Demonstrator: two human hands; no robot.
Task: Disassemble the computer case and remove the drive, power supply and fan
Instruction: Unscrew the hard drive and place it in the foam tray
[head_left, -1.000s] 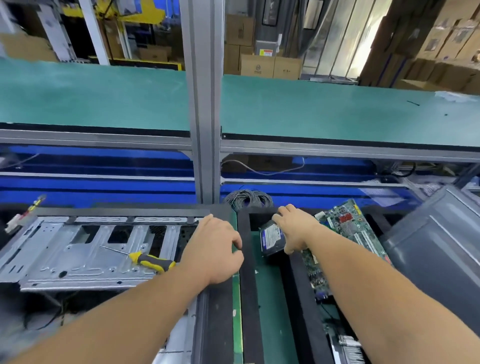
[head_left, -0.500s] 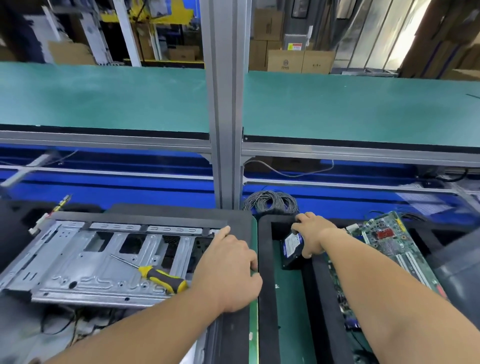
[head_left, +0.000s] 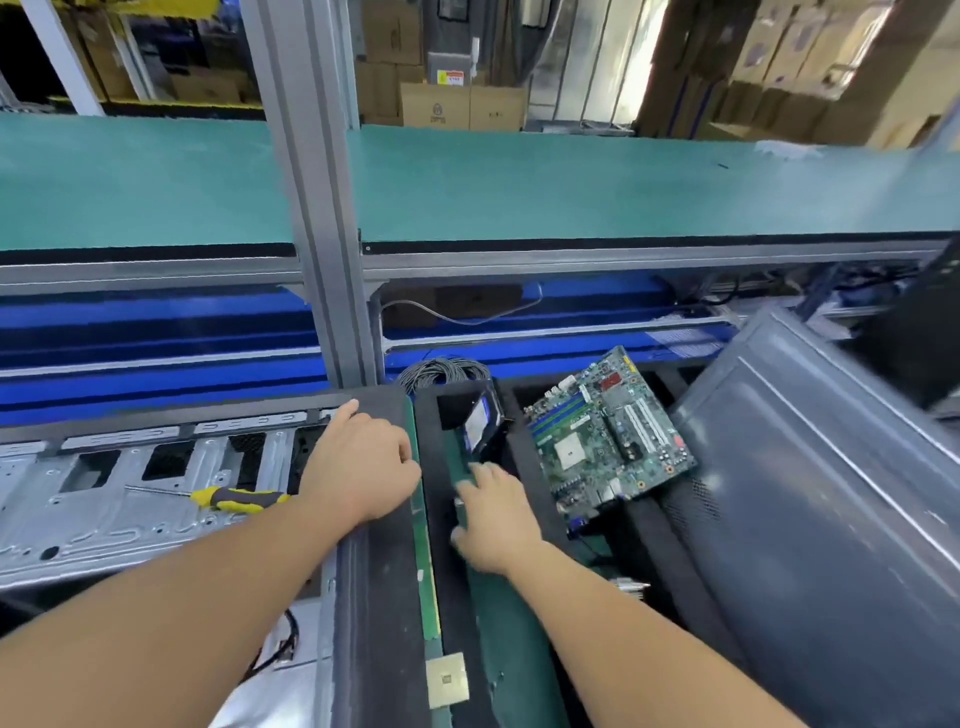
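The drive (head_left: 480, 427) was already out and sat propped in the black tray (head_left: 452, 525), so that step looked done. The right hand (head_left: 493, 512), empty and loose-fingered, hovered just below it while the left hand (head_left: 363, 462) rested curled on the case (head_left: 130, 488) edge; next up was probably the screwdriver (head_left: 236, 498) for the power supply or fan

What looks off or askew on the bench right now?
The drive leans on edge in the far corner of the black tray instead of lying flat. The motherboard sits crooked, tilted over the tray's divider. A screwdriver lies loose on the case chassis. No visible damage.
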